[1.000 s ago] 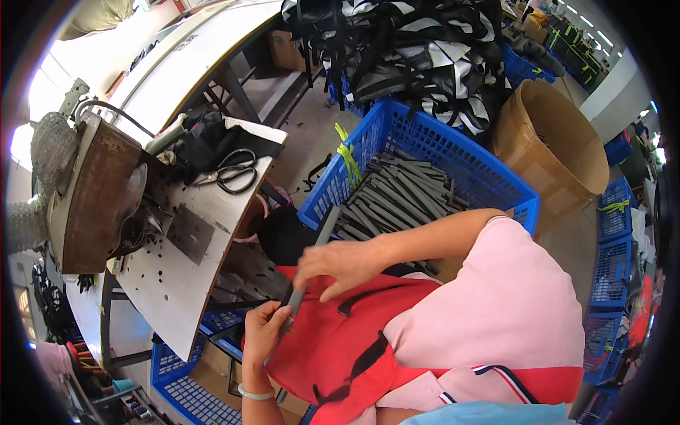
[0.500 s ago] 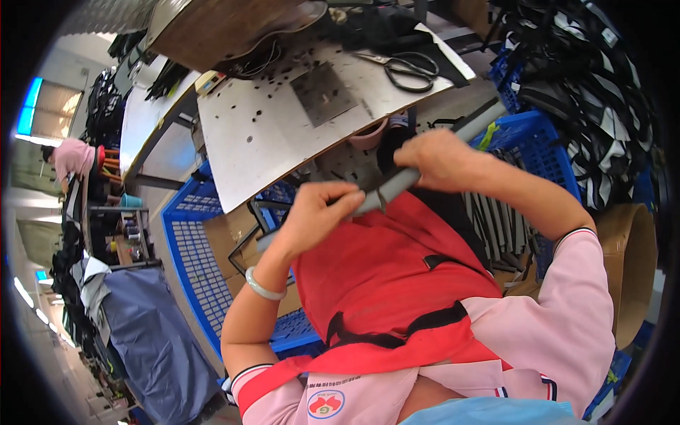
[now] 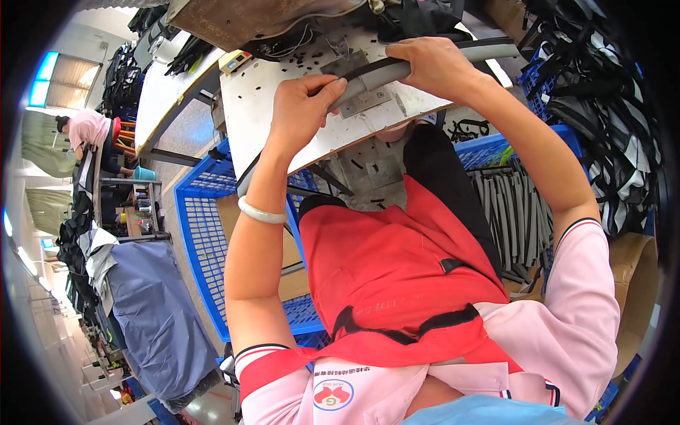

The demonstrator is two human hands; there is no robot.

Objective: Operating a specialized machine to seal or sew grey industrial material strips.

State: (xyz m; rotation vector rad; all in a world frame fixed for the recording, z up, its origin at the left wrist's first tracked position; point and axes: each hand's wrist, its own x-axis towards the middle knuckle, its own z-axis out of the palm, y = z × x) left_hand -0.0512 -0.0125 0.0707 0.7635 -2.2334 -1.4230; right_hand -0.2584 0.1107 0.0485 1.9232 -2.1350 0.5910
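A long grey padded strip (image 3: 375, 79) with a black band along its top edge is held over the white table (image 3: 265, 120). My left hand (image 3: 301, 106) pinches it with thumb and fingers. Farther right, my right hand (image 3: 435, 67) is closed around the strip, and its free end sticks out past that hand. Beneath the strip, a metal plate (image 3: 367, 103) lies on the tabletop. The strip's other end hangs down behind my left forearm.
A brown machine housing (image 3: 234, 25) rises at the table's far side, with black scraps around. Blue crates (image 3: 202, 244) flank my legs; the right one holds several grey strips (image 3: 510, 219). Black straps (image 3: 602, 134) pile up at right. Another person (image 3: 88, 131) bends over at far left.
Both hands have moved forward, carrying the grey strip from above my lap to over the table and metal plate. The strip's black band now faces up.
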